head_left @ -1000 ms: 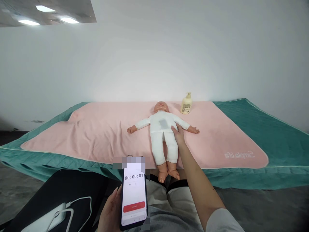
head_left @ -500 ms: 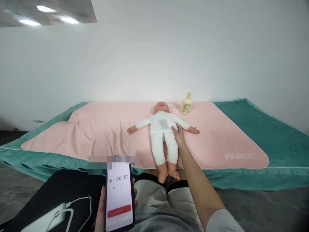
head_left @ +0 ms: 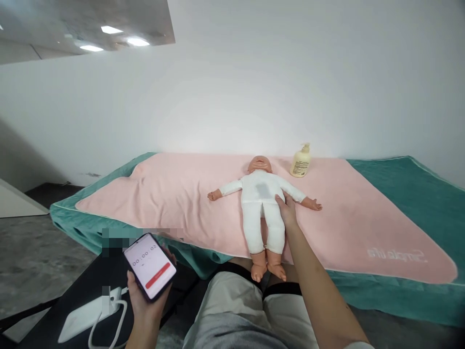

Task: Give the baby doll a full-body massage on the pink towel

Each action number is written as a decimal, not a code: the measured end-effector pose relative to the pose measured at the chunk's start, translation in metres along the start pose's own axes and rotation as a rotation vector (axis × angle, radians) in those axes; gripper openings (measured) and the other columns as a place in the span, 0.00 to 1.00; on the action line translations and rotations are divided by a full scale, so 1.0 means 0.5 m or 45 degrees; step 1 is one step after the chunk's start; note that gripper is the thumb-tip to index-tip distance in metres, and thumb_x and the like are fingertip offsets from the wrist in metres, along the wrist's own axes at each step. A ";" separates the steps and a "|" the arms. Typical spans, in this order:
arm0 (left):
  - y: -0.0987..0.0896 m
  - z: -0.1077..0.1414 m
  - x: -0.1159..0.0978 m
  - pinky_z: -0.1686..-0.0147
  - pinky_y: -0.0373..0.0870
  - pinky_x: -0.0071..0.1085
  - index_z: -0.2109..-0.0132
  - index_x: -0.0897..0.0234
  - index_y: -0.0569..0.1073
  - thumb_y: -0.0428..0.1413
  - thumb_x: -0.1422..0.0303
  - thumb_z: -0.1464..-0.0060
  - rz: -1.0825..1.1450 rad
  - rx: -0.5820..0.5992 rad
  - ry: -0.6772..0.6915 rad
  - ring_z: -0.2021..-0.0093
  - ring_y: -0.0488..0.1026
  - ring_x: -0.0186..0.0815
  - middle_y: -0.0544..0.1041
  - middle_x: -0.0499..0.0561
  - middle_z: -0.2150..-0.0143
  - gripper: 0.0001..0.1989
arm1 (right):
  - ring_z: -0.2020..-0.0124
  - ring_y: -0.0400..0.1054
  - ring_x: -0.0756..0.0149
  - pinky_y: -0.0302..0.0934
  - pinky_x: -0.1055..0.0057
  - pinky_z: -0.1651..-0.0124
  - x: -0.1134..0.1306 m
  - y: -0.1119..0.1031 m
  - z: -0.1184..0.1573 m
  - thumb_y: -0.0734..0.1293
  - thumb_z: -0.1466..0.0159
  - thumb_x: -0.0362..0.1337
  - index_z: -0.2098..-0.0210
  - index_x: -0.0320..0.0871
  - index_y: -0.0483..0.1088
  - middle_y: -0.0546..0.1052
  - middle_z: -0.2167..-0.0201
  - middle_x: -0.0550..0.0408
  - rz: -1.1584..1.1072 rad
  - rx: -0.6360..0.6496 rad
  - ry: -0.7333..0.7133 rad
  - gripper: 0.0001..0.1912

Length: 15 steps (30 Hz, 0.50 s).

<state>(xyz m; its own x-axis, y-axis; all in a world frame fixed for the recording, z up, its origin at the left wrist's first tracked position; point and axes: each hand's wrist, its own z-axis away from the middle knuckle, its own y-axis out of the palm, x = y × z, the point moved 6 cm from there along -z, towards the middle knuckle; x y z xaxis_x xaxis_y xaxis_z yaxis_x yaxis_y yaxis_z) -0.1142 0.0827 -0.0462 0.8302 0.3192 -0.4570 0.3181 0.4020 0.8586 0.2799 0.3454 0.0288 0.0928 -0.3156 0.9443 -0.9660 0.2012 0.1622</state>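
Note:
A baby doll [head_left: 259, 194] with a white cloth body and a grey patch on its chest lies on its back, arms spread, feet over the near edge of a pink blanket [head_left: 337, 228]. My right hand [head_left: 288, 209] grips the doll's side at the waist, thumb on the front, the other fingers partly hidden. At the lower left, my left hand [head_left: 147, 305] is closed around a smartphone [head_left: 150, 264]. Its screen shows a timer reading 00:00:02 above a red button.
A cream pump bottle [head_left: 301, 161] stands upright beyond the doll, to its right. Under the blanket is a green bed cover [head_left: 410, 189], against a white wall. A white power bank [head_left: 89, 312] with a cable lies on a black surface [head_left: 39, 327] at lower left.
The phone has moved left and down toward the black surface and is now tilted; its timer went from 1 to 2 seconds. My right hand stays at the doll's waist. The view has shifted left.

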 end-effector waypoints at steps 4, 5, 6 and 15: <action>-0.104 -0.074 -0.046 0.49 0.68 0.48 0.43 0.59 0.69 0.41 0.55 0.40 -0.031 -0.255 0.195 0.43 0.68 0.48 0.74 0.58 0.47 0.24 | 0.50 0.68 0.53 0.60 0.55 0.44 -0.011 -0.005 -0.008 0.70 0.46 0.46 0.53 0.42 0.71 0.76 0.52 0.49 0.004 0.000 0.022 0.24; -0.120 -0.090 -0.050 0.49 0.68 0.49 0.44 0.59 0.70 0.41 0.55 0.40 -0.009 -0.265 0.225 0.42 0.67 0.48 0.74 0.59 0.46 0.24 | 0.50 0.68 0.53 0.59 0.55 0.44 -0.011 -0.005 -0.009 0.70 0.46 0.47 0.53 0.42 0.71 0.76 0.52 0.48 0.007 0.002 0.024 0.24; -0.131 -0.107 -0.051 0.50 0.67 0.51 0.46 0.61 0.70 0.41 0.54 0.41 0.015 -0.253 0.227 0.42 0.67 0.49 0.73 0.60 0.46 0.25 | 0.49 0.67 0.52 0.59 0.54 0.43 -0.011 -0.005 -0.009 0.70 0.46 0.47 0.53 0.42 0.71 0.75 0.51 0.48 0.011 0.004 0.025 0.24; -0.220 -0.224 -0.082 0.58 0.72 0.46 0.52 0.59 0.73 0.30 0.49 0.41 -0.072 -0.366 0.080 0.39 0.63 0.47 0.74 0.55 0.48 0.32 | 0.48 0.67 0.52 0.60 0.53 0.44 -0.006 -0.005 -0.005 0.70 0.45 0.47 0.50 0.43 0.70 0.75 0.50 0.48 0.019 0.016 0.042 0.25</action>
<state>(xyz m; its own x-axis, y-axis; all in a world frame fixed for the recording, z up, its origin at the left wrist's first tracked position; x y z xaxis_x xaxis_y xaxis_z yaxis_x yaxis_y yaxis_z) -0.2347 0.1213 -0.1480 0.7818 0.3386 -0.5236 0.2127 0.6445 0.7344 0.2827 0.3482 0.0261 0.0857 -0.2820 0.9556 -0.9703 0.1942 0.1443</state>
